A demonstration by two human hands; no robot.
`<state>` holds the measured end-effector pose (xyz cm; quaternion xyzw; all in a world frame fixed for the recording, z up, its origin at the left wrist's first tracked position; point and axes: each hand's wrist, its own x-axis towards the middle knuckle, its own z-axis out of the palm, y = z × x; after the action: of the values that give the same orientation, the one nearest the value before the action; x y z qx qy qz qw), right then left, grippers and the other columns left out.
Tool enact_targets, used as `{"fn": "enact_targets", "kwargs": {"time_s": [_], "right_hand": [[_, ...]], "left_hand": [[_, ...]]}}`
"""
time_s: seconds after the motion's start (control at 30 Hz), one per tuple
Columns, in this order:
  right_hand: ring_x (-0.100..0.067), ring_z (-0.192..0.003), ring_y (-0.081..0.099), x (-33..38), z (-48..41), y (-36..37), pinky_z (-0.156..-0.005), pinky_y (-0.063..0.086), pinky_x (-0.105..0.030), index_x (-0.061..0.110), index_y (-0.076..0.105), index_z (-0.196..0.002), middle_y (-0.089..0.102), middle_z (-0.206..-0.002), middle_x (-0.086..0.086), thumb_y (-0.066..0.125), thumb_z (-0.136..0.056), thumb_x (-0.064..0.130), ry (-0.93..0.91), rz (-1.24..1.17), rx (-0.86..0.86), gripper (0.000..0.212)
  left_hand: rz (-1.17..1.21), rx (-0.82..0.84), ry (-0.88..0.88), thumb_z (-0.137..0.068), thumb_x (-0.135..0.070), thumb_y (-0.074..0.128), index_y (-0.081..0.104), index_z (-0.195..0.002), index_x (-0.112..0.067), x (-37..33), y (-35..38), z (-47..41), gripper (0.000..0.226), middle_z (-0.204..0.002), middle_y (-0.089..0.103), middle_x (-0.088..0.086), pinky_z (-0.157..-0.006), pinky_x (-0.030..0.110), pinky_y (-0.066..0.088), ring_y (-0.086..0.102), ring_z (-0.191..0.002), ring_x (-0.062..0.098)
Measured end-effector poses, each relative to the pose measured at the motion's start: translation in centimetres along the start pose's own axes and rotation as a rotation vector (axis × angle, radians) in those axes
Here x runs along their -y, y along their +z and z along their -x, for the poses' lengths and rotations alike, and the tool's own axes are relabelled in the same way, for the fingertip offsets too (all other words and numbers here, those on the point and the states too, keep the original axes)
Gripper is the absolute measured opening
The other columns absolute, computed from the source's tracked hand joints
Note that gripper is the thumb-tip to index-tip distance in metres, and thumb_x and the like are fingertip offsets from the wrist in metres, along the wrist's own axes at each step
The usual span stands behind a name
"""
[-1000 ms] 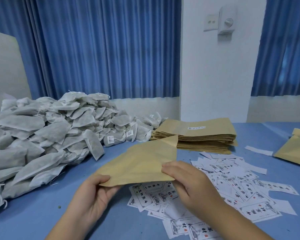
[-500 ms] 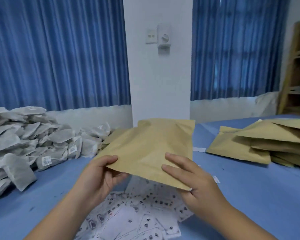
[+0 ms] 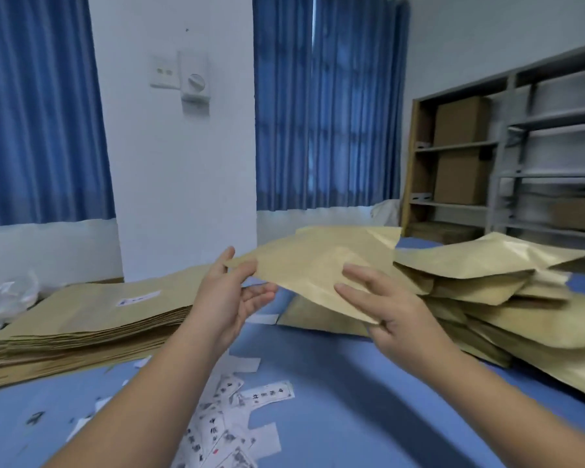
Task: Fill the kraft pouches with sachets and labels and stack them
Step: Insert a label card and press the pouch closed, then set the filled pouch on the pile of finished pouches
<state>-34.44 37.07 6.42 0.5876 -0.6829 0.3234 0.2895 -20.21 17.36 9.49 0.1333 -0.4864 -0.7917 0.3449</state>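
- Hovering at twelve o'clock, the tan kraft-paper pouch [image 3: 311, 265] hangs pinched at one corner by the left hand [image 3: 230, 298].
- The right hand [image 3: 395, 319] lays straight fingers [image 3: 358, 275] on it; its thumb is hidden, so I cannot tell if it pinches.
- Dropped askew, it may slide off the slumped tan pouch heap [image 3: 487, 288] at three o'clock.

Pouch [image 3: 318, 275] raised, tilted, above table [image 3: 335, 383] middle; filled pile [image 3: 507, 298] right edge; flat stack [image 3: 81, 319] left; labels [image 3: 223, 430] near edge.

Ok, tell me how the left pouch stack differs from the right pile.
The left stack lies flat and squared; the right pile is loose and fanned. Left stack's pouches look thin, right pile's puffed. Left stack bears a white label; right pile none. Both are kraft brown.
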Motion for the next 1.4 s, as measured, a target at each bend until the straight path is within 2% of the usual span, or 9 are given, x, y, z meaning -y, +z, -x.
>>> {"fn": "enact_targets", "kwargs": {"time_s": [0.1,0.2,0.33,0.5,0.73,0.87,1.13,1.3,1.4], "right_hand": [[-0.012,-0.135,0.034,-3.8,-2.2,0.1,-0.104,0.015,-0.006,0.019,0.058,-0.132,0.039,-0.147,-0.003,0.054,-0.086,-0.004,0.280,0.065,0.060,0.051],[-0.025,-0.128,0.041,-7.1,-3.1,1.7,-0.101,0.026,-0.022,0.009,0.060,-0.126,0.045,-0.140,-0.012,0.050,-0.096,0.014,0.531,0.136,0.185,0.032],[-0.023,-0.112,0.052,-8.3,-3.9,4.1,-0.086,0.038,-0.025,0.012,0.068,-0.113,0.059,-0.120,-0.007,0.051,-0.095,0.015,0.603,0.198,0.237,0.025],[-0.025,-0.090,0.055,-6.9,-4.4,6.9,-0.076,0.046,-0.031,0.004,0.068,-0.092,0.061,-0.099,-0.010,0.047,-0.087,0.007,0.637,0.220,0.301,0.022],[-0.020,-0.090,0.056,-2.6,-4.4,10.5,-0.068,0.039,-0.025,0.017,0.071,-0.095,0.060,-0.099,-0.003,0.048,-0.086,0.013,0.490,0.165,0.399,0.025],[-0.023,-0.082,0.055,0.4,-5.0,12.4,-0.071,0.044,-0.031,0.009,0.069,-0.084,0.065,-0.089,-0.006,0.049,-0.082,0.011,0.332,0.123,0.500,0.021],[-0.020,-0.104,0.054,7.6,-6.8,17.1,-0.086,0.046,-0.032,0.022,0.066,-0.111,0.052,-0.115,0.003,0.047,-0.091,0.020,0.137,0.084,0.618,0.027],[-0.024,-0.103,0.052,12.2,-9.7,20.4,-0.076,0.047,-0.034,0.018,0.059,-0.118,0.048,-0.115,-0.003,0.047,-0.090,0.014,-0.026,0.196,0.609,0.031],[-0.026,-0.099,0.053,14.4,-11.5,22.4,-0.067,0.039,-0.031,0.017,0.055,-0.118,0.045,-0.111,-0.003,0.049,-0.086,0.013,-0.057,0.219,0.626,0.033]], "left_hand": [[0.110,0.014,-0.029,-0.094,-0.005,0.059,0.014,-0.154,-0.022,1.4,1.4,-1.2,0.077,-0.105,0.052,0.002,-0.066,0.031,0.061,0.073,-0.085,0.028],[0.049,-0.036,-0.109,-0.095,-0.004,0.053,0.028,-0.148,-0.018,3.1,1.4,-1.0,0.060,-0.112,0.049,0.005,-0.064,0.035,0.061,0.073,-0.081,0.032],[-0.100,-0.015,-0.167,-0.094,-0.006,0.051,0.054,-0.117,-0.018,3.9,-1.1,0.7,0.026,-0.122,0.053,0.008,-0.057,0.034,0.059,0.072,-0.082,0.036],[-0.104,-0.059,-0.176,-0.094,-0.005,0.050,0.057,-0.112,-0.018,3.5,-4.4,2.0,0.023,-0.124,0.056,0.010,-0.058,0.035,0.059,0.072,-0.084,0.038],[-0.048,-0.110,-0.161,-0.097,-0.008,0.047,0.057,-0.113,-0.013,2.2,-7.6,3.3,0.020,-0.120,0.060,0.013,-0.059,0.035,0.060,0.072,-0.084,0.038],[-0.078,-0.161,-0.122,-0.095,-0.007,0.049,0.060,-0.113,-0.009,0.3,-10.5,4.4,0.021,-0.114,0.066,0.012,-0.054,0.031,0.057,0.073,-0.078,0.032],[-0.284,-0.390,-0.015,-0.090,-0.005,0.058,0.069,-0.102,-0.013,-4.5,-21.6,7.7,0.019,-0.095,0.073,0.005,-0.045,0.024,0.051,0.068,-0.061,0.020],[-0.454,-0.556,-0.016,-0.091,-0.002,0.057,0.066,-0.100,-0.010,-4.9,-28.0,8.8,0.015,-0.073,0.066,0.012,-0.044,0.028,0.048,0.060,-0.053,0.024],[-0.393,-0.636,-0.041,-0.093,0.003,0.050,0.060,-0.100,-0.002,-4.6,-30.2,8.7,0.013,-0.077,0.057,0.018,-0.045,0.029,0.054,0.055,-0.056,0.026]]}}
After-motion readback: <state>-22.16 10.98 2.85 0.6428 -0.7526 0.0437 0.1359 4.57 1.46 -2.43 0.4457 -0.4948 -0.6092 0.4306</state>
